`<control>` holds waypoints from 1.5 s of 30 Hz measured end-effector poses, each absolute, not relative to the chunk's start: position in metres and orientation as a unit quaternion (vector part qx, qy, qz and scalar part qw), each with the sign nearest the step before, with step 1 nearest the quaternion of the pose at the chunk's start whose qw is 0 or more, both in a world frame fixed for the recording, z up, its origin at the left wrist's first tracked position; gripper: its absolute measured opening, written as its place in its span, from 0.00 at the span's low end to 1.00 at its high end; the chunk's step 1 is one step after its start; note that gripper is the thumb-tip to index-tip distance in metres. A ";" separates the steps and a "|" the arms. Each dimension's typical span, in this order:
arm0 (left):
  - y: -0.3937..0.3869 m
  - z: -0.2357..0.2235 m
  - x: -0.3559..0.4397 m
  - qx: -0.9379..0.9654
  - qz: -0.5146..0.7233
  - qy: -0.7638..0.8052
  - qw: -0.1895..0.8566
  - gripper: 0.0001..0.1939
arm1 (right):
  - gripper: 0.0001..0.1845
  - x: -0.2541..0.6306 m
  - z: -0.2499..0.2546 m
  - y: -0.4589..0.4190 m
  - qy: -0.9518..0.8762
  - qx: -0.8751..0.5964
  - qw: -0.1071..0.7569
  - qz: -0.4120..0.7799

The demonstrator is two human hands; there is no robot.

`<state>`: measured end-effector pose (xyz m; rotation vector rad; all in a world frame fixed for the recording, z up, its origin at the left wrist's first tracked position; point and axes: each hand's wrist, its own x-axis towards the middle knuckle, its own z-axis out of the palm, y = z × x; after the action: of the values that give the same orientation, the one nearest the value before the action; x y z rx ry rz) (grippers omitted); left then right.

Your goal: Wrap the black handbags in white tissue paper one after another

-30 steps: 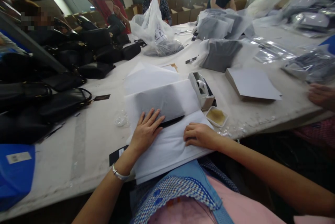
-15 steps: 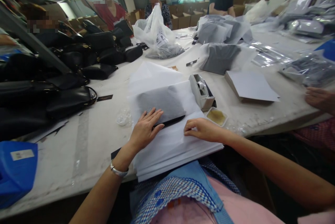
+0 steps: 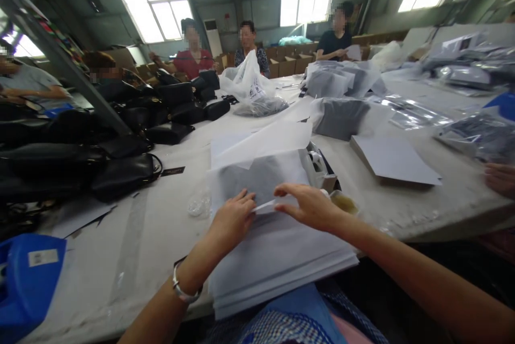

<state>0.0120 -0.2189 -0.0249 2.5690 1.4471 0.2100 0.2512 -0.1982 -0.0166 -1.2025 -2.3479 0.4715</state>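
Note:
A dark item wrapped in white tissue paper (image 3: 261, 177) lies on a stack of white tissue sheets (image 3: 277, 258) at the table's near edge. My left hand (image 3: 233, 218) rests on the wrapped item's near edge, fingers curled and pinching the paper's edge. My right hand (image 3: 308, 204) meets it from the right, fingertips pinching the same paper edge. A loose sheet (image 3: 269, 140) stands lifted behind the wrapped item.
A tape dispenser (image 3: 322, 167) and a small dish (image 3: 344, 202) sit just right of the paper. Black handbags (image 3: 120, 172) pile up on the left, a blue bin (image 3: 24, 274) at near left, grey bagged items (image 3: 340, 116) and a flat white box (image 3: 396, 159) on the right. Several people sit around the table (image 3: 120, 258).
My view tilted upward. My left hand went from lying flat to pinching the paper, and my right hand lifted from the stack to the wrapped item's edge. The near paper now covers the item's dark edge.

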 end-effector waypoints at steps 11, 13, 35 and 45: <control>-0.224 -0.032 0.012 0.858 0.062 0.509 0.029 0.09 | 0.19 0.236 -0.045 -0.177 -0.906 -0.392 0.147 0.066; -0.221 -0.025 0.010 0.845 0.034 0.533 0.032 0.08 | 0.21 0.236 -0.044 -0.173 -0.895 -0.419 0.137 0.069; -0.181 -0.023 -0.009 0.785 0.101 0.610 0.027 0.06 | 0.07 0.232 -0.054 -0.142 -0.832 -0.513 0.204 0.056; -0.161 -0.013 -0.029 0.812 0.125 0.569 0.012 0.09 | 0.10 0.231 -0.048 -0.126 -0.854 -0.496 0.158 0.000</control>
<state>-0.0288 -0.1610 -0.0135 2.5329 1.7755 0.3906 0.2306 -0.1261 -0.0483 -1.4195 -2.4418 -0.0002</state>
